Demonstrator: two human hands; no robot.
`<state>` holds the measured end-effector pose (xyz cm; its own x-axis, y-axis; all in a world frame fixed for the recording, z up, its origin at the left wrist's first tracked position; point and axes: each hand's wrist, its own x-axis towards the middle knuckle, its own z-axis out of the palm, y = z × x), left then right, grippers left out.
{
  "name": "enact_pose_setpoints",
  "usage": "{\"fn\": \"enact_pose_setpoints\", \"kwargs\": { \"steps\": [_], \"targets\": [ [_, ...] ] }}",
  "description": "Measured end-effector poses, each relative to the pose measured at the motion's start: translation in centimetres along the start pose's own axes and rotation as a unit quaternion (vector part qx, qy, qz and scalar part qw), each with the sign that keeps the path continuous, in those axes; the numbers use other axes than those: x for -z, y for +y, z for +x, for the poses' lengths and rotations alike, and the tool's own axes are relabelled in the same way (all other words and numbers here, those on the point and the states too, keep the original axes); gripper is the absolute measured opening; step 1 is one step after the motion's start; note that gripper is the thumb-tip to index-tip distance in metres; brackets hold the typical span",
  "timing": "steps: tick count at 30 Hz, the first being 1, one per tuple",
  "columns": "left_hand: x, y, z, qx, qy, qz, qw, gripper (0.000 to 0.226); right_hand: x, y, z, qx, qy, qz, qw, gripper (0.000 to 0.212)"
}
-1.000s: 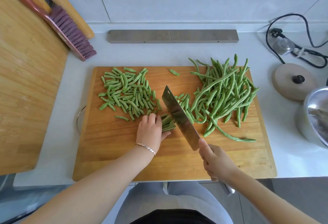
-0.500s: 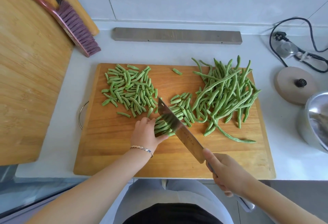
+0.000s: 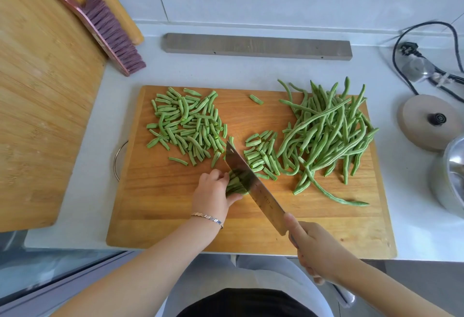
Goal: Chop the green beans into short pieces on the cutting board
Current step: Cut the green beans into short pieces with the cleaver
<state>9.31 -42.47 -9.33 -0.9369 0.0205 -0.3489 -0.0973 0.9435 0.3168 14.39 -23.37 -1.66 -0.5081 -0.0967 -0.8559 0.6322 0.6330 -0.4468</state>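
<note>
Right now everything turns on the bundle (image 3: 233, 186) of beans near the middle of the board (image 3: 175, 206): it sits pinned under the curled left hand (image 3: 212, 197), with the knife (image 3: 253, 186) touching its right-hand end. The beans in it seem to run from near-left to far-right, while the blade runs from far-left to near-right. The edge therefore crosses them roughly square, which is what a short cut wants. The left hand is by far the nearer. The right hand (image 3: 316, 254) is wrapped round the handle at the board's near edge, well apart from the beans, with one digit reaching up to the heel of the blade. By my reading, the next cut asks the left hand to creep leftward along the bundle and the blade to follow just beside it. The knife is a broad, flat steel cleaver, polished enough to mirror the green. The beans are thin, smooth and bendy. Whole beans (image 3: 326, 135) lie tangled on the right of the board, a small heap (image 3: 261, 158) of cut lengths sits just right of the blade, and a wider spread of pieces (image 3: 185, 128) covers the far left. The board is warm, straight-grained wood on a pale, smooth counter (image 3: 251, 73).
</note>
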Motion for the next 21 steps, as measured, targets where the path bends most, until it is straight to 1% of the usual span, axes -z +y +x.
{"fn": "enact_pose_setpoints", "kwargs": {
  "steps": [4,7,12,14,17,19,21],
  "targets": [
    [0.0,-0.1,0.2,-0.003,-0.006,0.019,1.000,0.059,-0.5,0.3,0.9,0.007,0.011,0.003,1.000,0.052],
    [-0.1,-0.1,0.0,-0.006,0.000,0.020,1.000,0.059,-1.3,1.0,1.6,0.030,0.037,-0.037,0.998,0.051],
    [-0.1,0.2,0.1,-0.005,0.015,0.029,0.999,0.043,-2.7,0.6,2.9,0.053,0.072,-0.061,0.994,0.050],
    [-0.1,0.2,0.2,-0.001,0.019,0.025,1.000,0.042,-2.9,0.5,3.2,0.063,0.074,-0.061,0.993,0.050],
    [-0.4,-0.1,0.0,-0.004,0.028,0.010,1.000,0.048,-2.3,0.6,3.1,0.065,0.061,-0.010,0.996,0.051],
    [-0.4,-0.5,-0.3,0.001,0.035,-0.010,0.999,0.059,-1.2,0.5,2.8,0.056,0.040,0.035,0.997,0.049],
    [-0.4,-1.2,-0.9,0.015,0.034,-0.021,0.999,0.072,-0.2,0.6,2.0,0.054,0.028,0.050,0.997,0.048]
  ]
}}
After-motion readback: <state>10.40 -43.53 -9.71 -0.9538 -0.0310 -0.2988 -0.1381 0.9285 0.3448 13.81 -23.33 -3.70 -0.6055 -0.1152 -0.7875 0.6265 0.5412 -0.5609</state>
